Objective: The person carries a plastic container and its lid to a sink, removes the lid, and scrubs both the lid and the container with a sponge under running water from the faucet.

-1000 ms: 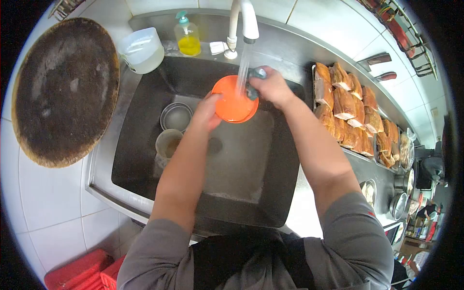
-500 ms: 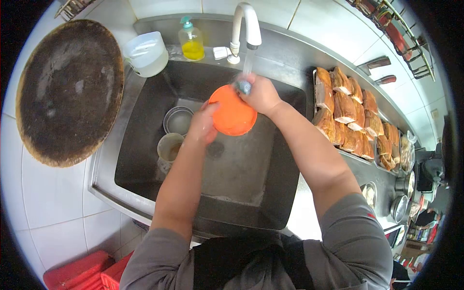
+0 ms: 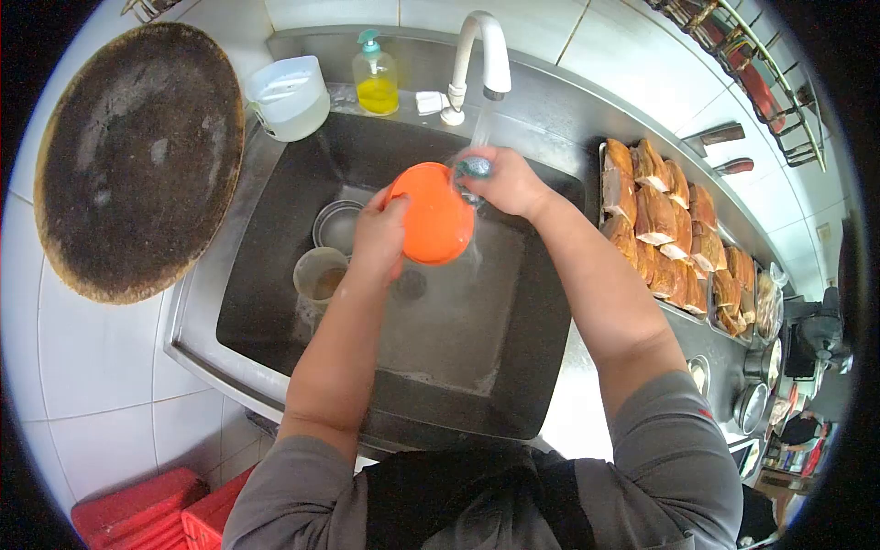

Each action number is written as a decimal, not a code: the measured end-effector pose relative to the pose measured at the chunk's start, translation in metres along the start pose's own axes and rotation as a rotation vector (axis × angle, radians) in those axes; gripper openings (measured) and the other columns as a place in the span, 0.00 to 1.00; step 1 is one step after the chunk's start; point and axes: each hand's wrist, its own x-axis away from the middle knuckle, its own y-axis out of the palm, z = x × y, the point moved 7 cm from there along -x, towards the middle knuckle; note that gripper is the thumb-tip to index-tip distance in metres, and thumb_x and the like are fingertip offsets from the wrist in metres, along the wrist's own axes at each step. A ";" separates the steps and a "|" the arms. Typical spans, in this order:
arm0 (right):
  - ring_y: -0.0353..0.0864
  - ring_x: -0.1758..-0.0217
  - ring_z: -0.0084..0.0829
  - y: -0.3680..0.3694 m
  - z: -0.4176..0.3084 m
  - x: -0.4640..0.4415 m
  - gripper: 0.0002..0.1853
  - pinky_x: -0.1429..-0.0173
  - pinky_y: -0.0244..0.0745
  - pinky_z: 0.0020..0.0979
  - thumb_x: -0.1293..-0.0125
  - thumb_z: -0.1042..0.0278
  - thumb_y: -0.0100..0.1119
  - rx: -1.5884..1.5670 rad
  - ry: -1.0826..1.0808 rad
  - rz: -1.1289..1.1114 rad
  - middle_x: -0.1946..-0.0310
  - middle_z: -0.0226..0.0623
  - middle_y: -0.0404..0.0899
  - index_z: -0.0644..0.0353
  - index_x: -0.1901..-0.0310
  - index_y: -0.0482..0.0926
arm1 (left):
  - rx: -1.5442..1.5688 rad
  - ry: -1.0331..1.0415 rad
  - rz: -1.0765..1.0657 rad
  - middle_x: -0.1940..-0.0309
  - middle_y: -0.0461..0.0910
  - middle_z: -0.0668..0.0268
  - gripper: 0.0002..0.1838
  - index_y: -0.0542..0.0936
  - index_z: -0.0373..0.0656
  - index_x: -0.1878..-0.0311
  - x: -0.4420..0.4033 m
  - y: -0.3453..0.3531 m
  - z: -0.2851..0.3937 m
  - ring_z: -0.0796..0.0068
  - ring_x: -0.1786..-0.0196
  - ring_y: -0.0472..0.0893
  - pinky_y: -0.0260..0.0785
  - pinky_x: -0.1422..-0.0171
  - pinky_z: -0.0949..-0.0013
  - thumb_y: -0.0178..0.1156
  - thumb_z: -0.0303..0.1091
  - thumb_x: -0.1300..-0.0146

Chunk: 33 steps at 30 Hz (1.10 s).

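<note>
My left hand (image 3: pixel 380 236) grips the left edge of an orange bowl (image 3: pixel 438 215), thumb on its near face, tilted above the sink (image 3: pixel 449 321). At the bowl's upper right edge, my right hand (image 3: pixel 506 181) is closed on a grey-green scrubber (image 3: pixel 474 169). Water runs from the white faucet (image 3: pixel 496 69) onto the scrubber and my right fingers. Under and left of my left forearm, a light cup (image 3: pixel 318 275) and a round metal container (image 3: pixel 337 223) sit in the sink.
A soap bottle (image 3: pixel 377 87) and a translucent tub (image 3: pixel 289 101) stand on the back ledge. A big round dark board (image 3: pixel 137 160) leans at the left. Trays of browned meat blocks (image 3: pixel 654 215) lie on the right counter. Red crates (image 3: pixel 142 513) are at the lower left.
The orange bowl has tilted from under the stream, its inside no longer facing up. My right hand and scrubber have moved slightly lower, against the bowl's edge.
</note>
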 end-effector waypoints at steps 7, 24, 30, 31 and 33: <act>0.82 0.54 0.47 0.010 -0.024 0.011 0.11 0.48 0.78 0.42 0.44 0.68 0.66 0.471 -0.431 0.231 0.63 0.45 0.83 0.57 0.59 0.82 | -0.068 0.038 0.017 0.46 0.81 0.58 0.20 0.75 0.32 0.39 0.006 0.006 -0.002 0.67 0.46 0.81 0.72 0.39 0.65 0.56 0.30 0.31; 0.84 0.54 0.48 0.001 -0.019 -0.005 0.20 0.48 0.78 0.40 0.48 0.59 0.68 0.262 -0.092 0.090 0.59 0.50 0.84 0.53 0.52 0.81 | -0.691 0.086 -0.378 0.59 0.84 0.65 0.15 0.82 0.35 0.49 -0.034 0.026 0.042 0.78 0.57 0.79 0.71 0.50 0.71 0.56 0.35 0.31; 0.83 0.58 0.30 -0.002 0.022 0.011 0.24 0.52 0.78 0.32 0.48 0.70 0.68 -0.419 0.293 0.230 0.61 0.41 0.83 0.66 0.48 0.77 | -0.357 0.194 -0.111 0.57 0.83 0.66 0.15 0.81 0.34 0.47 -0.027 0.019 0.038 0.79 0.56 0.79 0.71 0.48 0.73 0.55 0.32 0.30; 0.82 0.58 0.30 0.007 0.031 0.022 0.24 0.52 0.77 0.31 0.47 0.71 0.68 -0.552 0.368 0.294 0.61 0.40 0.82 0.68 0.48 0.77 | -0.287 0.200 -0.079 0.56 0.83 0.66 0.14 0.81 0.34 0.47 -0.030 0.014 0.027 0.79 0.56 0.79 0.71 0.48 0.73 0.55 0.32 0.30; 0.82 0.54 0.32 0.034 0.078 0.021 0.28 0.49 0.77 0.32 0.44 0.73 0.65 -0.682 0.388 0.228 0.53 0.41 0.82 0.71 0.41 0.71 | -0.154 0.207 -0.017 0.56 0.83 0.67 0.14 0.81 0.33 0.47 -0.036 0.002 -0.001 0.79 0.55 0.79 0.71 0.47 0.74 0.55 0.31 0.30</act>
